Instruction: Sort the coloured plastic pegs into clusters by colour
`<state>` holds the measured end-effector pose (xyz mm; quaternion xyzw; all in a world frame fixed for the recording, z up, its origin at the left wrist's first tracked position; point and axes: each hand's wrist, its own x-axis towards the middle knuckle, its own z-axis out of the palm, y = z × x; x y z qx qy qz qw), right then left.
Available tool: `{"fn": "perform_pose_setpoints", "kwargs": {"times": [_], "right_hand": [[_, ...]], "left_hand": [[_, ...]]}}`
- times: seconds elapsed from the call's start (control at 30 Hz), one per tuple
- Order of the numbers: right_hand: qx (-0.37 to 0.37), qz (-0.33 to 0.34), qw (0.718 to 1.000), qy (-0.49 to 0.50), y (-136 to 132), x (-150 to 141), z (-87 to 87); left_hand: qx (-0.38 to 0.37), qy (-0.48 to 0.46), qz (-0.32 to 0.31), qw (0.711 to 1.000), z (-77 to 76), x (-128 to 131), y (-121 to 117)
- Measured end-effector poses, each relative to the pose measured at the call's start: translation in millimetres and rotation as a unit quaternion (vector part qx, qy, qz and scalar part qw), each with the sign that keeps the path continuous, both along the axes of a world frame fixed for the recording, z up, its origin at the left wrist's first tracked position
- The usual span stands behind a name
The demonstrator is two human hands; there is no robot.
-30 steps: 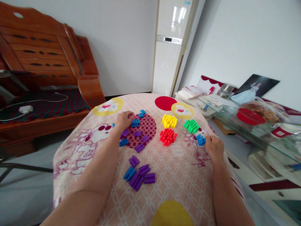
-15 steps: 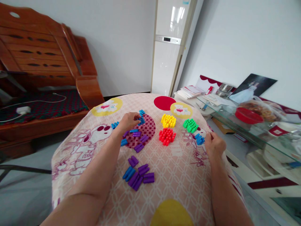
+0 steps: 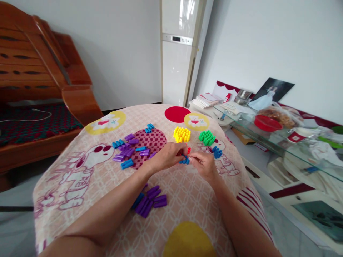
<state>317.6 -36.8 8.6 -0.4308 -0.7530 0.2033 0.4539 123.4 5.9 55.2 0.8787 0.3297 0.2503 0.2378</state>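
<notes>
My left hand (image 3: 169,156) and my right hand (image 3: 205,165) meet above the middle of the table, fingers pinched. Between their fingertips are small blue plastic peg-shaped pieces (image 3: 184,160), partly hidden by the fingers. Just behind, a bit of the red pieces (image 3: 189,150) shows; my hands cover the rest. Beyond them sit a yellow cluster (image 3: 182,134) and a green cluster (image 3: 207,137). A small blue cluster (image 3: 217,152) lies right of my right hand. Purple pieces (image 3: 125,151) and blue pieces (image 3: 127,164) are scattered to the left, and a purple pile (image 3: 146,203) lies nearer me.
A patterned cloth (image 3: 187,214) covers the round table. At right, a glass-topped cabinet (image 3: 268,142) carries a red bowl (image 3: 268,123), papers and a photo. A wooden bench (image 3: 77,92) stands at left, and a tall white appliance (image 3: 175,71) behind.
My left hand has come right from the far-left blue pieces, and my right hand has moved left from the blue cluster. They now meet at blue pieces. The view has turned slightly right.
</notes>
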Motion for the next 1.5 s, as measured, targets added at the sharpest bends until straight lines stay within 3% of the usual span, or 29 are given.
{"fn": "perform_pose_setpoints", "kwargs": {"times": [0.4,0.5,0.57,0.63,0.77,0.9,1.03,1.13,1.33,1.43,1.5], "right_hand": [[-0.212,0.058,0.974,0.051,6.2,12.6,-1.8],[-0.179,-0.014,0.983,0.032,10.1,28.7,1.2],[-0.125,-0.106,0.986,0.010,13.7,46.4,3.8],[-0.081,-0.214,0.973,-0.041,17.2,65.4,5.7],[-0.072,-0.354,0.918,-0.163,21.9,89.9,5.1],[-0.097,-0.385,0.885,-0.242,24.4,90.7,1.3],[-0.111,-0.393,0.869,-0.279,26.5,86.3,-0.8],[-0.109,-0.402,0.865,-0.278,27.3,86.9,-2.1],[-0.055,-0.397,0.890,-0.218,26.2,92.9,-5.9],[-0.036,-0.390,0.896,-0.211,26.7,95.1,-8.1],[-0.029,-0.380,0.900,-0.212,27.6,95.7,-9.8]], "left_hand": [[-0.008,-0.029,-0.021,0.999,-5.3,0.4,3.5],[-0.006,-0.046,-0.008,0.999,-4.4,-2.6,7.5],[-0.003,-0.053,0.003,0.999,-1.4,-7.9,11.2],[-0.003,-0.055,0.022,0.998,2.7,-15.9,16.0],[0.005,-0.058,0.105,0.993,8.9,-38.5,30.0],[0.015,-0.066,0.221,0.973,9.1,-69.9,48.2],[0.017,-0.053,0.375,0.925,3.5,-107.7,63.5],[0.020,-0.038,0.458,0.888,-5.3,-135.9,71.3],[0.034,0.005,0.561,0.827,-27.8,-190.8,79.0],[-0.014,0.066,0.606,0.792,-35.6,-217.9,77.8],[-0.064,0.107,0.594,0.795,-39.2,-230.1,76.0]]}}
